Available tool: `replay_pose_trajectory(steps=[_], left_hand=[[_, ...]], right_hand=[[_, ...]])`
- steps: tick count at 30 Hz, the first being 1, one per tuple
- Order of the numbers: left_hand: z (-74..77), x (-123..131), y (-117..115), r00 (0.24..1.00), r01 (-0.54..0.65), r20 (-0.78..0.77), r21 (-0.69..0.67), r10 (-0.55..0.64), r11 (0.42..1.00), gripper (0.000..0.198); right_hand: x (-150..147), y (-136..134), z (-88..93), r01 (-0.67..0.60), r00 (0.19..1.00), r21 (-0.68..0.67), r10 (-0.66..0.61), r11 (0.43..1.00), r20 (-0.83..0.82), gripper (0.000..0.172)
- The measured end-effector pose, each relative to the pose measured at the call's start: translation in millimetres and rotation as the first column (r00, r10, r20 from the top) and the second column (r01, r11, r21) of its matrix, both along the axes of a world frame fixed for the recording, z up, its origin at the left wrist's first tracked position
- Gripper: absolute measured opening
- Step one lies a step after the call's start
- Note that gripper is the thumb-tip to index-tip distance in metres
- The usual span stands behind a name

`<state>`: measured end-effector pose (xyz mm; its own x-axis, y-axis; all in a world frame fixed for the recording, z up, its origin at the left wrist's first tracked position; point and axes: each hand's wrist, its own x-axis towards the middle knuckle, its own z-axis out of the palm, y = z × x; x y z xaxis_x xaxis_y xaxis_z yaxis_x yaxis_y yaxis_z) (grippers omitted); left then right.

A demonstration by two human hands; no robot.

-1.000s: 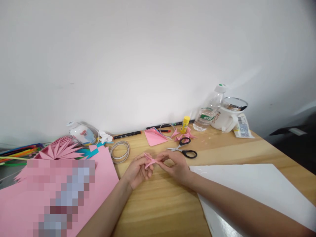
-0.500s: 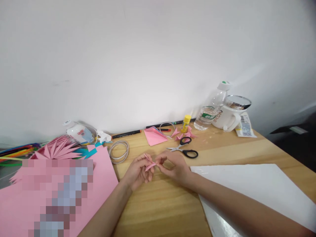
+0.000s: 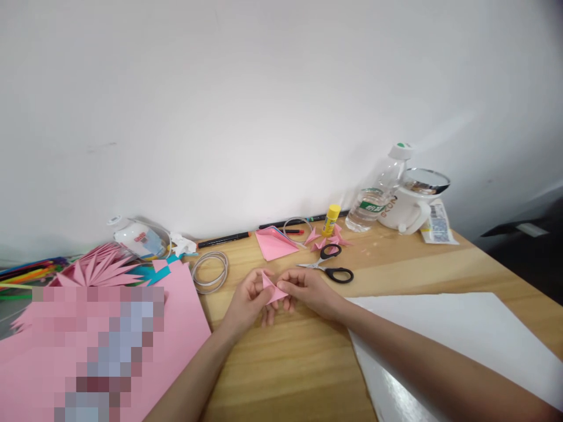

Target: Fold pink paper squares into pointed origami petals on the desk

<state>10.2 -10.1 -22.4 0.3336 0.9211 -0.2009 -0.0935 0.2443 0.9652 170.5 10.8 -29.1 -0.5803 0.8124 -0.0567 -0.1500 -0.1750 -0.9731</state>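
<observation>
A small folded piece of pink paper (image 3: 273, 292) is held above the wooden table between both hands. My left hand (image 3: 247, 299) pinches its left side with thumb and fingers. On its right side, my right hand (image 3: 308, 292) grips an edge between thumb and fingertips. Part of the paper is hidden by the fingers. Just beyond the right hand lie scissors (image 3: 331, 267) with black handles. Farther back are folded pink paper pieces (image 3: 338, 237) beside a yellow glue stick (image 3: 332, 220), and a stack of pink paper squares (image 3: 276, 245).
Left are pink sheets (image 3: 185, 316), a pleated pink paper form (image 3: 99, 266), a white bottle (image 3: 139, 239) and a coiled cable (image 3: 210, 272). A black marker (image 3: 223, 240) lies by the wall. At right stand a water bottle (image 3: 373, 196), a white mug (image 3: 402, 214) and a white board (image 3: 448, 334).
The pink paper has turned so that a broader triangular face shows. My right hand has shifted its hold closer to the left hand, and its fingers now reach behind the paper.
</observation>
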Motion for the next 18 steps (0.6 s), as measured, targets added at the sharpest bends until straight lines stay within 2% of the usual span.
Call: replay_pose_trajectory(steps=[6, 12, 18], left_hand=[[2.2, 2.6, -0.8, 0.994, -0.097, -0.059, -0.027, 0.096, 0.995, 0.025], [0.1, -0.4, -0.8, 0.998, -0.057, 0.008, 0.0, 0.057, 0.998, 0.021], [-1.6, -0.8, -1.4, 0.998, -0.058, 0.01, 0.017, 0.058, 0.998, 0.022]], right_hand=[[-1.2, 0.9, 1.9, 0.038, 0.999, 0.002, -0.038, 0.999, -0.015, 0.025], [-0.3, 1.7, 1.3, 0.047, 0.999, -0.011, -0.047, 0.999, -0.006, 0.026], [1.5, 3.8, -2.1, 0.008, 1.0, -0.017, -0.008, 1.0, 0.011, 0.028]])
